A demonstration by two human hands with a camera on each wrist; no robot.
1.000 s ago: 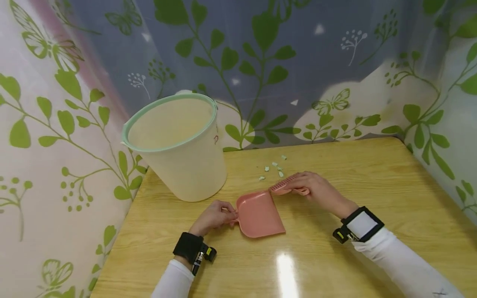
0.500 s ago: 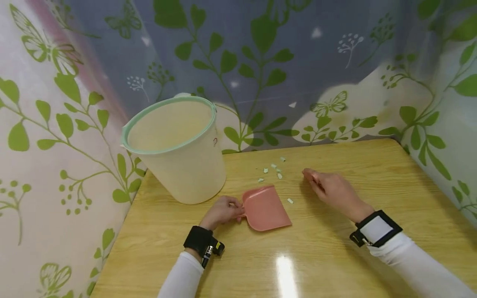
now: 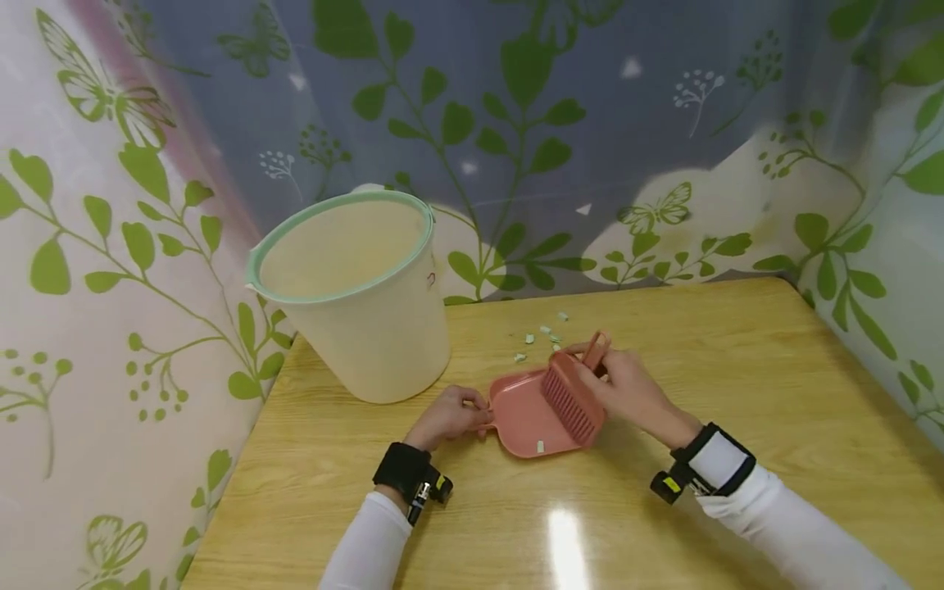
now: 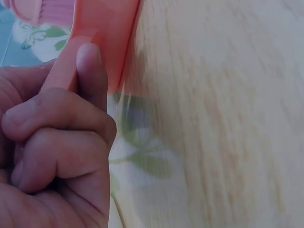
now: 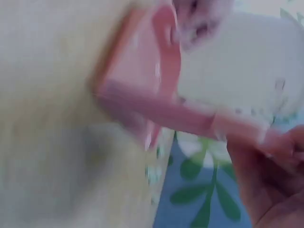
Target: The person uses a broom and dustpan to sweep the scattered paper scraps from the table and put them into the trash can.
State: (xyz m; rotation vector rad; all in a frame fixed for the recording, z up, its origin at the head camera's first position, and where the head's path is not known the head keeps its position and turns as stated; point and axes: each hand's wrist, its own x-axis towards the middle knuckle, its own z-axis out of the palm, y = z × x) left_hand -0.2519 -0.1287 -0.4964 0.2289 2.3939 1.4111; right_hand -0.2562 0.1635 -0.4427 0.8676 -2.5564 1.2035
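Dustpan (image 3: 519, 410) partly hidden by brush (image 3: 577, 395), both blurred in right-wrist view.

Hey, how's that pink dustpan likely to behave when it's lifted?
The dustpan looks thin and glossy, so it's probably light and fairly stiff. Held by its narrow handle, it may tip, and the loose scrap on its smooth floor could slide.

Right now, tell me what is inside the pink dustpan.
One pale scrap shows in the dustpan, near the brush. The brush, held by the right hand, hides part of the open side, so anything beneath it cannot be seen.
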